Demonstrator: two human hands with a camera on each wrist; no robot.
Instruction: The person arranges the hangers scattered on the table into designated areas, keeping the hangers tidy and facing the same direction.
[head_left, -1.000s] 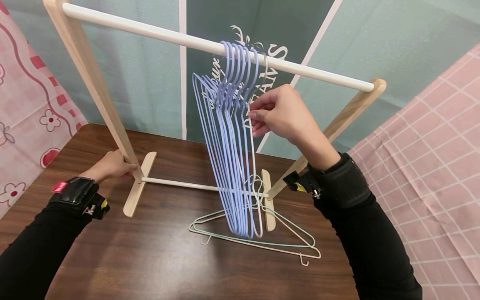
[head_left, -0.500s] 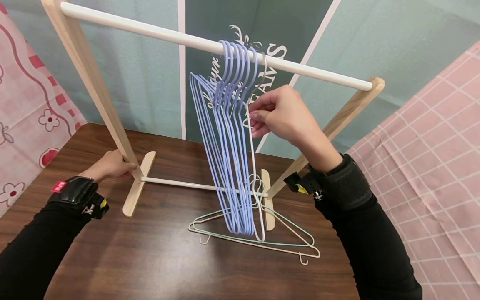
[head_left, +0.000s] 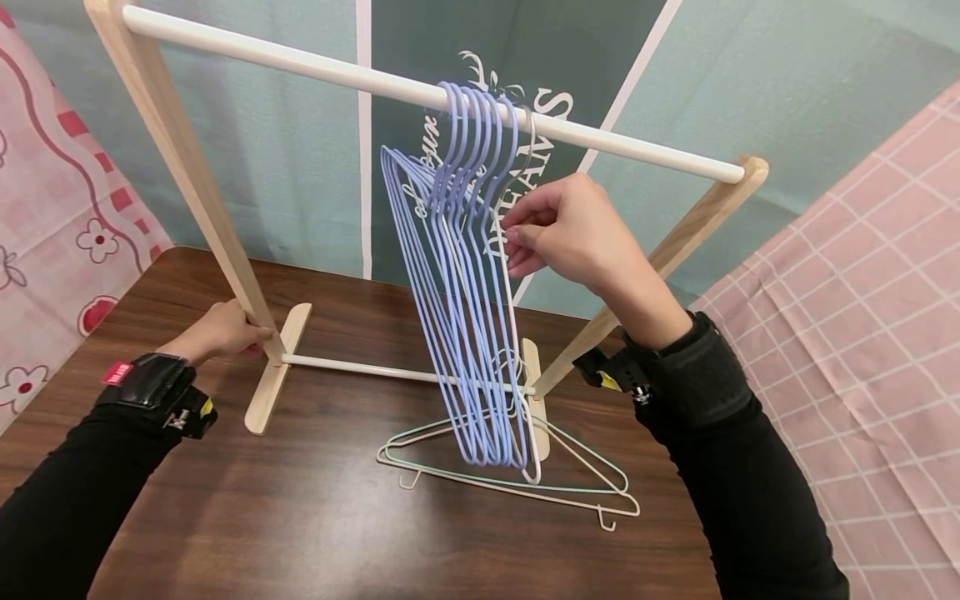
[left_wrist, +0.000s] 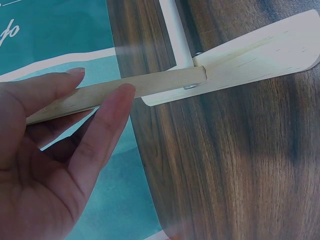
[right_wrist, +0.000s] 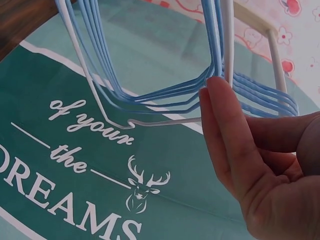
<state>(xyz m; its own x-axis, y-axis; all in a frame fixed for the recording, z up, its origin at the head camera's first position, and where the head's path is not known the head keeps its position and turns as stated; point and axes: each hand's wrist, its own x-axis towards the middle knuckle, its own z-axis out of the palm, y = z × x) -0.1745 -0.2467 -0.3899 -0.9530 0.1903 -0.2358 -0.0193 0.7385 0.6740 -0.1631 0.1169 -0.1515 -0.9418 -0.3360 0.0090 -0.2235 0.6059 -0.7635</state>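
Several blue wire hangers (head_left: 480,375) hang close together from the white rail (head_left: 285,62) of a small wooden clothes rack. At their right end hangs a white hanger (head_left: 512,300) with a clear-looking hook. My right hand (head_left: 573,229) pinches the white hanger just below its hook; in the right wrist view my fingertips (right_wrist: 217,87) hide part of its wire. Low on the left, my left hand (head_left: 225,329) grips the rack's wooden upright (left_wrist: 165,82) near its foot, thumb on one side and fingers on the other.
On the brown wooden table (head_left: 315,517) a mint hanger (head_left: 585,454) and a cream hanger (head_left: 517,496) with small side hooks lie overlapped beneath the hanging ones. The rack's right foot (head_left: 536,429) stands beside them. Printed curtains (head_left: 300,167) surround the table.
The lower ends of the blue hangers and the white hanger have swung to the right. My right hand has shifted slightly right and down; the left hand keeps its place on the upright.
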